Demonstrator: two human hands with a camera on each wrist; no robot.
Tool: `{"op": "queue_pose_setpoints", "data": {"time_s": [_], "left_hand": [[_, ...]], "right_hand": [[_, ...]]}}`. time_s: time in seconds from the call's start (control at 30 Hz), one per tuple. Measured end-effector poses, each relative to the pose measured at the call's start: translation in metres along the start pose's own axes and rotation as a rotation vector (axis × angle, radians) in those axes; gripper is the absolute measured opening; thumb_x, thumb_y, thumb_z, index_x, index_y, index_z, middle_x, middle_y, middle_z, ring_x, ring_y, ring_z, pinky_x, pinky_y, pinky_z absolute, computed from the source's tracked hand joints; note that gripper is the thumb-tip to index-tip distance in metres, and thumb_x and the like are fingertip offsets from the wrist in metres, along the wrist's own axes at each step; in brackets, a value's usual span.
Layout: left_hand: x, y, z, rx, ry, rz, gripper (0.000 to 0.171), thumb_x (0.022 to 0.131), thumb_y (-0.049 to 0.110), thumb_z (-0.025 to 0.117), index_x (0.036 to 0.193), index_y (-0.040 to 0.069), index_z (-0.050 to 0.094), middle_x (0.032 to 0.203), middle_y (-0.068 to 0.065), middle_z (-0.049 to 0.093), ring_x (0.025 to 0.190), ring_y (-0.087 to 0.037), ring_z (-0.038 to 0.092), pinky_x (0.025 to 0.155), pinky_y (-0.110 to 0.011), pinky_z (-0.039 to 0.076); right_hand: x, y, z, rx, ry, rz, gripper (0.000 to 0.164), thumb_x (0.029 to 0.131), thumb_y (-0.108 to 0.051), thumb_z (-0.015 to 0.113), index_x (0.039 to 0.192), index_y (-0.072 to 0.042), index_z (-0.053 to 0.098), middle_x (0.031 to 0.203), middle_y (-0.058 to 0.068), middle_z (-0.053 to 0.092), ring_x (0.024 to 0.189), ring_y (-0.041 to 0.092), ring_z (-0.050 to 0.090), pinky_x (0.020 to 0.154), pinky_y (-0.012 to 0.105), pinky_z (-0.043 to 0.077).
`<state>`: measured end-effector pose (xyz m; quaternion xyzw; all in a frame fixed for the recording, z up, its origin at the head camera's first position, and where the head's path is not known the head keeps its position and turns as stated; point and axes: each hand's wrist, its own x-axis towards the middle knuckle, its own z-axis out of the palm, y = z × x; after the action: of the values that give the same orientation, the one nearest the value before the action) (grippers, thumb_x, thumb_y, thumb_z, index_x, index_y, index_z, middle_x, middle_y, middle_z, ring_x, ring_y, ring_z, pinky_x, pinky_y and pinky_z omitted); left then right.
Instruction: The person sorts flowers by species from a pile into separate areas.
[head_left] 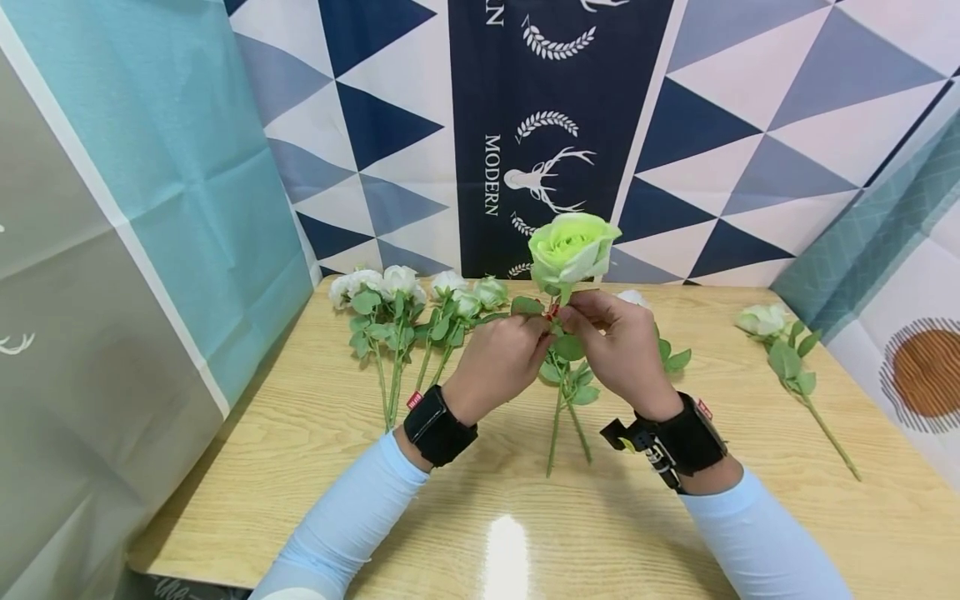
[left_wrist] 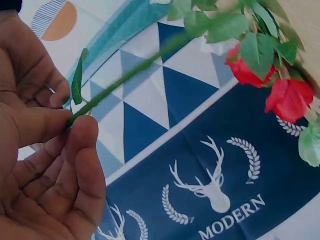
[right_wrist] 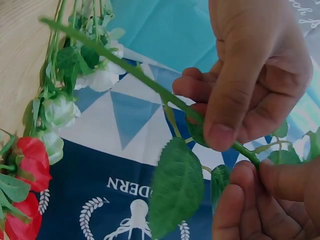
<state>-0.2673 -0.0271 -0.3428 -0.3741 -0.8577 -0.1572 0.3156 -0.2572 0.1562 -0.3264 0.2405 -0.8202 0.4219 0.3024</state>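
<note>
A single artificial rose with a pale green bloom (head_left: 573, 250) stands upright between both hands over the table. My left hand (head_left: 498, 362) pinches its green stem (left_wrist: 120, 80) between thumb and finger. Close beside it, my right hand (head_left: 626, 350) also pinches the stem just below the bloom, as the right wrist view shows. Leaves (right_wrist: 177, 187) branch off near the fingers. Behind the hands lie red roses (right_wrist: 32, 165), mostly hidden in the head view, with their stems (head_left: 556, 429) toward me.
White roses (head_left: 401, 282) and greenish-white roses (head_left: 491, 292) lie at the back left of the wooden table (head_left: 465, 533). Another white rose (head_left: 761, 319) lies at the right. A white bloom (head_left: 633, 297) shows behind my right hand. Patterned cloth (head_left: 397, 125) hangs behind the table.
</note>
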Motion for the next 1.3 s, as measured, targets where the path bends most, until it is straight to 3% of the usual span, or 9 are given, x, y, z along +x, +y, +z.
{"op": "queue_pose_setpoints", "data": {"time_s": [0.17,0.33,0.47,0.57,0.67,0.87,1.03,1.17,1.3], "left_hand": [[-0.001,0.001,-0.001,-0.136,0.018,-0.014,0.015,0.102,0.013,0.064,0.088,0.01,0.067,0.071,0.002,0.056,0.056,-0.009,0.049,0.054,-0.023,0.037],[0.003,-0.007,-0.009,-0.308,0.07,-0.133,0.014,0.101,0.01,0.065,0.09,0.005,0.071,0.07,0.0,0.063,0.054,-0.008,0.053,0.054,-0.02,0.041],[0.004,-0.015,-0.018,-0.41,0.142,-0.258,0.013,0.1,0.011,0.067,0.094,0.002,0.073,0.076,-0.004,0.07,0.061,-0.01,0.062,0.059,-0.021,0.049],[0.004,-0.018,-0.022,-0.48,0.169,-0.346,0.014,0.101,0.015,0.068,0.094,0.003,0.073,0.078,-0.005,0.071,0.065,-0.011,0.065,0.063,-0.023,0.051],[0.004,-0.018,-0.022,-0.554,0.182,-0.394,0.016,0.101,0.017,0.069,0.095,0.002,0.073,0.078,-0.006,0.071,0.065,-0.011,0.066,0.063,-0.023,0.053],[0.007,-0.014,-0.016,-0.655,0.248,-0.407,0.016,0.1,0.017,0.069,0.095,0.003,0.073,0.076,-0.004,0.072,0.064,-0.008,0.066,0.061,-0.025,0.053],[0.007,-0.011,-0.012,-0.7,0.277,-0.371,0.017,0.101,0.019,0.068,0.096,0.003,0.072,0.075,-0.005,0.071,0.063,-0.01,0.067,0.061,-0.026,0.054],[0.007,-0.015,-0.011,-0.682,0.262,-0.31,0.021,0.103,0.022,0.066,0.102,0.002,0.074,0.079,-0.009,0.072,0.066,-0.014,0.068,0.064,-0.024,0.054],[0.006,-0.023,-0.015,-0.585,0.242,-0.257,0.02,0.104,0.02,0.064,0.103,0.003,0.075,0.08,-0.007,0.072,0.067,-0.009,0.065,0.067,-0.022,0.053]], "right_hand": [[-0.001,-0.001,0.001,-0.008,0.005,0.013,0.015,0.099,-0.009,0.069,0.111,-0.001,0.075,0.09,0.01,0.077,0.078,0.021,0.072,0.071,0.014,0.049],[-0.007,-0.007,0.003,-0.066,0.007,-0.055,0.015,0.098,-0.012,0.071,0.108,-0.002,0.074,0.086,0.006,0.074,0.073,0.014,0.067,0.069,0.016,0.048],[-0.009,-0.012,0.008,-0.09,-0.097,-0.092,0.007,0.095,-0.011,0.075,0.099,-0.006,0.077,0.079,0.001,0.072,0.063,0.008,0.062,0.06,0.022,0.047],[-0.01,-0.012,0.014,-0.075,-0.194,-0.061,0.009,0.095,-0.01,0.075,0.101,-0.005,0.078,0.084,0.003,0.075,0.066,0.007,0.066,0.06,0.025,0.05],[-0.01,-0.011,0.019,-0.06,-0.225,-0.037,0.013,0.096,-0.008,0.073,0.106,-0.001,0.077,0.09,0.006,0.077,0.071,0.011,0.071,0.063,0.028,0.055],[-0.011,-0.01,0.023,-0.057,-0.185,-0.026,0.012,0.096,-0.007,0.073,0.105,0.0,0.077,0.089,0.007,0.077,0.07,0.013,0.07,0.062,0.028,0.055],[-0.009,-0.01,0.021,-0.084,-0.16,-0.016,0.008,0.094,-0.008,0.075,0.097,-0.001,0.078,0.08,0.006,0.075,0.059,0.01,0.061,0.055,0.025,0.047],[-0.008,-0.007,0.015,-0.104,-0.135,-0.023,0.008,0.095,-0.006,0.074,0.098,0.0,0.078,0.078,0.007,0.073,0.056,0.01,0.058,0.053,0.025,0.043],[-0.004,-0.001,0.001,-0.161,-0.096,-0.012,0.009,0.096,-0.007,0.073,0.098,0.0,0.077,0.073,0.007,0.071,0.056,0.012,0.058,0.055,0.026,0.044]]}}
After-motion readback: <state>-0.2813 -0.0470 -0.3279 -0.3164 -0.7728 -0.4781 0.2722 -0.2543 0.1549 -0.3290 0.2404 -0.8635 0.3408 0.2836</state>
